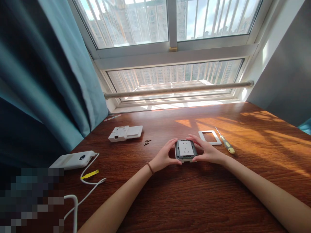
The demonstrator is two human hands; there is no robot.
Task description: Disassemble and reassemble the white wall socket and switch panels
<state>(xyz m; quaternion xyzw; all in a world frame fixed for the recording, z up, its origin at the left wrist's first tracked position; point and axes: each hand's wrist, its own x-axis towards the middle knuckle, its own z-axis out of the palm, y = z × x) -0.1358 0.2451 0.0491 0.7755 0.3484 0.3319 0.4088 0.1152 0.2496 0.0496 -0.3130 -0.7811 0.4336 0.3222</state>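
Observation:
A wall socket point(186, 148) with a white slotted face and a grey surround sits on a white base at the middle of the table. My left hand point(166, 153) grips its left side, thumb at the near edge and fingers at the far edge. On the opposite side, my right hand point(205, 150) holds it in the same way. Just beyond the right hand lies a white rectangular cover frame point(218, 139). Beside that frame is a screwdriver point(227, 145) with a grey and yellow handle. Several small screws point(146, 142) lie left of my hands.
At the back left are a white box-like part and flat plate point(126, 132). A white power bank point(77, 160) with a white cable point(84, 181) and yellow tag point(91, 174) lies left. Behind the table point(184, 200) stands a window with a rail point(179, 89); a blue curtain point(70, 81) hangs left.

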